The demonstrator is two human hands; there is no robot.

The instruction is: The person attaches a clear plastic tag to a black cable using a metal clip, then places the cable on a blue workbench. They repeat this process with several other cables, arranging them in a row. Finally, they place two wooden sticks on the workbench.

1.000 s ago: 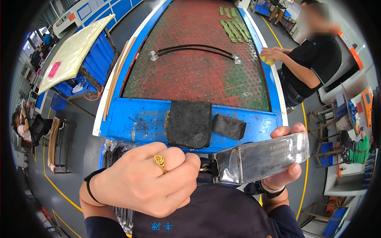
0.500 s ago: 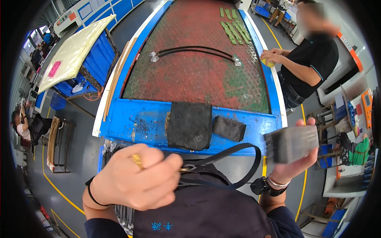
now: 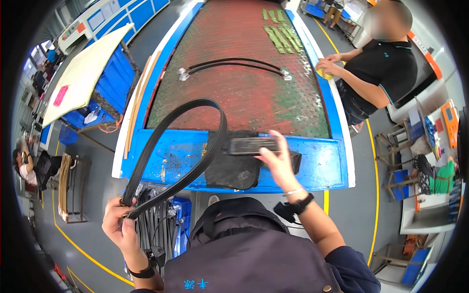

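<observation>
My left hand (image 3: 118,222) is closed on the two ends of a black strap (image 3: 218,115), stitched along its edges, which stands up in a tall loop in front of the table. A dark rectangular block (image 3: 249,145) sits in my right hand (image 3: 279,163); motion blurs it and I cannot make out its kind. It is above a black cloth pad (image 3: 232,173) on the blue table edge (image 3: 317,166). Partly hidden behind my right hand lies a smaller dark pad (image 3: 295,161). Two long black straps (image 3: 234,62) with clear-wrapped ends lie on the worn red-green table top (image 3: 244,102).
Several black straps (image 3: 151,229) hang by a blue bin (image 3: 182,219) below the table's left front. Green strips (image 3: 283,38) lie at the far right of the top. A co-worker (image 3: 376,73) stands at the right side, holding something yellow. A covered blue cart (image 3: 115,80) stands left.
My left hand has moved down and left, and the strap loop now rises upright. My right hand has carried the block leftward to above the black pad.
</observation>
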